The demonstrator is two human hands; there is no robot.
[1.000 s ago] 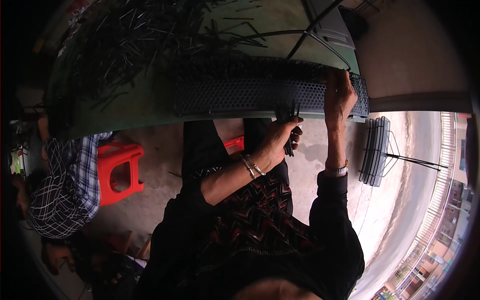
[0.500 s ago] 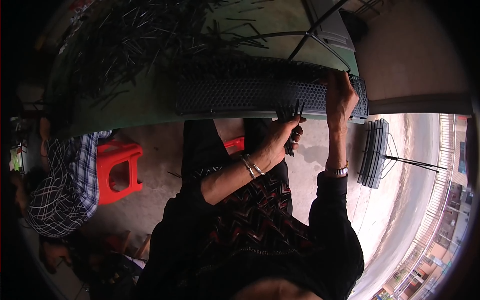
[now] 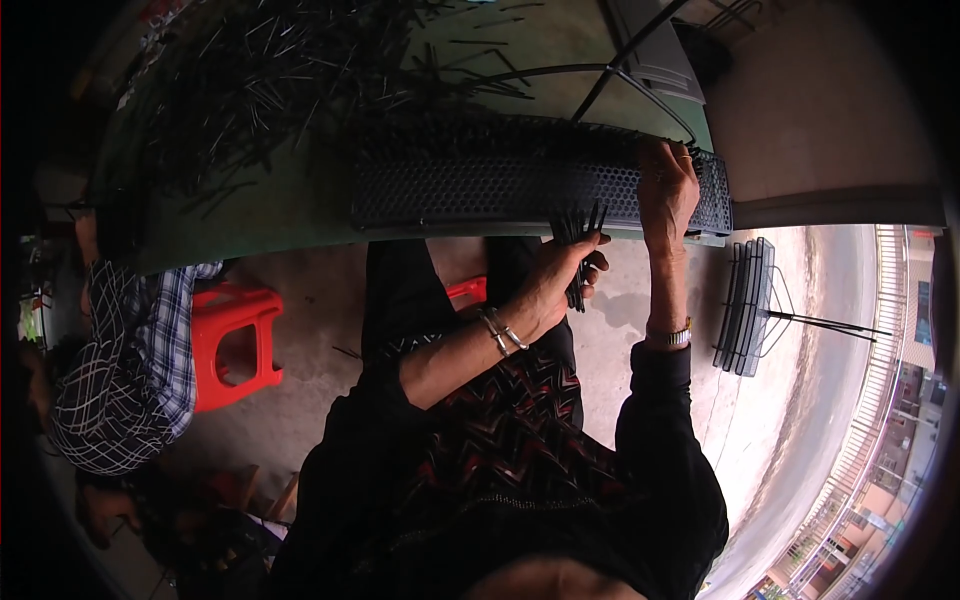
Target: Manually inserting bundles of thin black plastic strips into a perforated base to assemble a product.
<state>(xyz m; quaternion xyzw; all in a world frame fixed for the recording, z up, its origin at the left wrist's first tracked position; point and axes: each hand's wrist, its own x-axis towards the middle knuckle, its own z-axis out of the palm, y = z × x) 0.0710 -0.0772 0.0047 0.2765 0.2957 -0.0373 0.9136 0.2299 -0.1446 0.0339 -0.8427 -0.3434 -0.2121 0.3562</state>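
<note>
My left hand [image 3: 556,278] is closed round a bundle of thin black strips [image 3: 572,228], whose ends stick up past the fingers. Just beyond it lies a long dark tray [image 3: 480,192] with a honeycomb-patterned front panel, set along the near edge of the green table [image 3: 310,215]. Black strip ends crowd densely along the tray's far side. Bent over the right part of this tray, my right hand [image 3: 668,196] has its fingers pinched together at the far edge. Whatever sits between those fingertips is hidden.
A heap of loose black strips [image 3: 270,85] covers the table's far left. Black metal rods [image 3: 600,90] cross above the tray's right part. A red stool [image 3: 205,345] stands on the floor at left, beside a person in plaid [image 3: 172,345]. A wire-frame rack [image 3: 745,305] is at right.
My right hand has shifted slightly left along the tray's far edge, its fingers still pinched. The left hand and its bundle have stayed almost where they were.
</note>
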